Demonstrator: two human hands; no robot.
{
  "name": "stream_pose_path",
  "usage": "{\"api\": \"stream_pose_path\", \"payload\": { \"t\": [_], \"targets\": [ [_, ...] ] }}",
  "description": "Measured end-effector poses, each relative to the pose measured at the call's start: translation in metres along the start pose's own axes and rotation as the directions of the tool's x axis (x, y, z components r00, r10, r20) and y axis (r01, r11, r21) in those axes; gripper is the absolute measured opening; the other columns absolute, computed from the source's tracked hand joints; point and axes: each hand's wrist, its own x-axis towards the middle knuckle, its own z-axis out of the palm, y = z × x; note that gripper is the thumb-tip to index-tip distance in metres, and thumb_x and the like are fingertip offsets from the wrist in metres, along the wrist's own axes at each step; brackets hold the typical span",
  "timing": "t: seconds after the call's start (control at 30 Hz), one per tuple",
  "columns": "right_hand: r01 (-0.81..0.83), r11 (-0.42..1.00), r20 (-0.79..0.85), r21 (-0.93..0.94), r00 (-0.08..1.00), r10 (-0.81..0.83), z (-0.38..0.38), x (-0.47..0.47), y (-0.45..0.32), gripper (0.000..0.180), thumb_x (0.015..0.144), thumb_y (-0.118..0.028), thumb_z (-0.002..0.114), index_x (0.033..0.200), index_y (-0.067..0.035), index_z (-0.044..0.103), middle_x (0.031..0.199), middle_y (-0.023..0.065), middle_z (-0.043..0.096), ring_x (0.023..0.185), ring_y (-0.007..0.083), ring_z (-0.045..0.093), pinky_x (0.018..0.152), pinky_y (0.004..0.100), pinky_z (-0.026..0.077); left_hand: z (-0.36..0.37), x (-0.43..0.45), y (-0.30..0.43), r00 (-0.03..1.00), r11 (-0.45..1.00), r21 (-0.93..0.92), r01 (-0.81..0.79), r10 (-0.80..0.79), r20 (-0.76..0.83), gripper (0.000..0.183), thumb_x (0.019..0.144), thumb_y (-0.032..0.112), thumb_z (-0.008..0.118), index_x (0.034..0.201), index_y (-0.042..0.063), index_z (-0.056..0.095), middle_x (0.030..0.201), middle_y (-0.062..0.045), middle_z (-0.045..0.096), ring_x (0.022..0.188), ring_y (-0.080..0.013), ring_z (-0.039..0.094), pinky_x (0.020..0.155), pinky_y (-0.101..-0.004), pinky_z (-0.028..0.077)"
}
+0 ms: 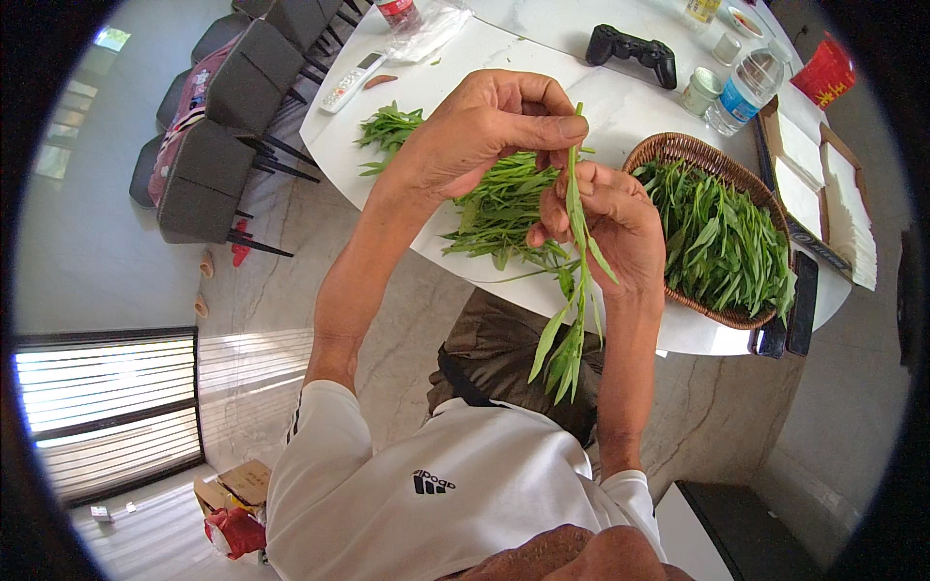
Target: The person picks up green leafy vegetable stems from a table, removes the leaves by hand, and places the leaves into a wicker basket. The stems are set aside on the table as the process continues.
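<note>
Between the thumb and fingers of my left hand (501,123) is the upper end of a leafy green stem (577,210). My right hand (617,218) pinches the same stem a little lower, and its long leaves hang down past my wrist. Beneath my hands, a pile of cut greens (494,210) lies on the white table, partly hidden by my left forearm and fingers. Close to the right of my right hand stands a brown wicker basket (701,145), filled with leafy greens (719,232).
On the white marbled table (538,80) lie a remote control (352,82) and a black game controller (631,54). A water bottle (745,91), a small jar (702,91) and a box of napkins (799,189) stand beyond the basket. Phones (801,301) lie at the right edge. Grey chairs (211,145) stand left.
</note>
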Motion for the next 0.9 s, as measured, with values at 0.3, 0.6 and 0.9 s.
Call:
{"api": "stream_pose_path", "payload": {
  "t": [0.3, 0.6, 0.9],
  "targets": [
    [0.056, 0.982, -0.238, -0.179, 0.966, -0.098, 0.008, -0.003, 0.0, 0.02, 0.092, -0.009, 0.06, 0.097, 0.009, 0.068, 0.082, 0.0162, 0.068, 0.068, 0.026, 0.064, 0.068, 0.042, 0.058, -0.005, -0.007, -0.001, 1.0, 0.999, 0.031, -0.013, 0.014, -0.023, 0.019, 0.099, 0.014, 0.069, 0.104, -0.004, 0.071, 0.093, -0.008, 0.072, 0.085, -0.0129, 0.067, 0.079, -0.0265, 0.052],
    [0.148, 0.964, -0.265, -0.219, 0.942, -0.205, 0.017, -0.005, 0.003, 0.015, 0.095, -0.003, 0.062, 0.1, 0.009, 0.071, 0.083, 0.0143, 0.074, 0.068, 0.0188, 0.069, 0.065, 0.0308, 0.058, -0.009, -0.012, 0.003, 0.994, 0.996, 0.01, -0.085, 0.085, -0.067, 0.018, 0.1, 0.013, 0.068, 0.105, -0.004, 0.072, 0.095, -0.009, 0.073, 0.084, -0.013, 0.067, 0.077, -0.0276, 0.053],
    [0.176, 0.904, -0.277, -0.389, 0.914, -0.297, 0.02, -0.019, 0.006, 0.014, 0.095, -0.005, 0.072, 0.102, 0.007, 0.072, 0.088, 0.0128, 0.075, 0.075, 0.0157, 0.069, 0.071, 0.029, 0.058, -0.011, -0.013, 0.003, 0.993, 0.997, 0.017, -0.07, 0.071, -0.096, 0.017, 0.101, 0.012, 0.067, 0.108, -0.002, 0.071, 0.094, -0.011, 0.074, 0.08, -0.0161, 0.072, 0.07, -0.0299, 0.059]
  ]
}}
